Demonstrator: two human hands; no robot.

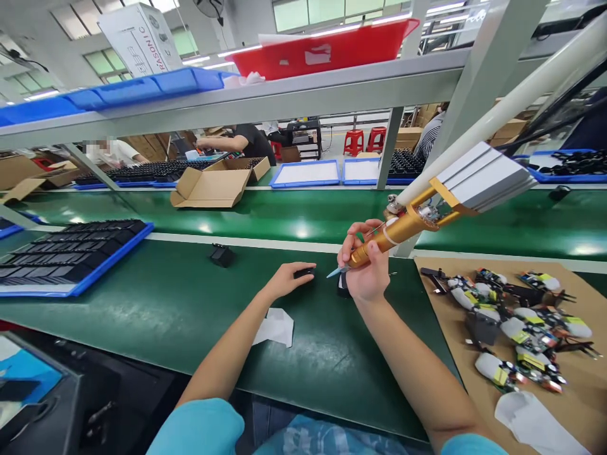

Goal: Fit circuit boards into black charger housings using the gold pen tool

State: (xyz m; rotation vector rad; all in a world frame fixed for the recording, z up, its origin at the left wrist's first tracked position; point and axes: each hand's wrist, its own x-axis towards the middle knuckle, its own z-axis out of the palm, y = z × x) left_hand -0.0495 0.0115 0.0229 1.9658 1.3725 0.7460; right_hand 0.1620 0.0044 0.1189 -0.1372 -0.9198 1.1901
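My right hand (368,265) is wrapped round a gold-coloured glue dispenser (405,229) with a pale blue tapered nozzle (336,272). The nozzle points left, toward my left hand (288,280), a short gap away. Between the thumb and fingers of my left hand is a small black plastic part (303,273), mostly covered by them. Another black piece (342,285) with a light face stands just behind the nozzle, partly hidden by my right hand. A white paper scrap (277,327) lies on the green tabletop beneath my left forearm.
A black block (221,254) sits farther left, and a blue-edged tray (114,259) of black housings beyond it. Cardboard (455,341) at right carries several circuit assemblies (526,322). A shelf (332,88) crosses above; a pale pole (502,107) slants down from upper right.
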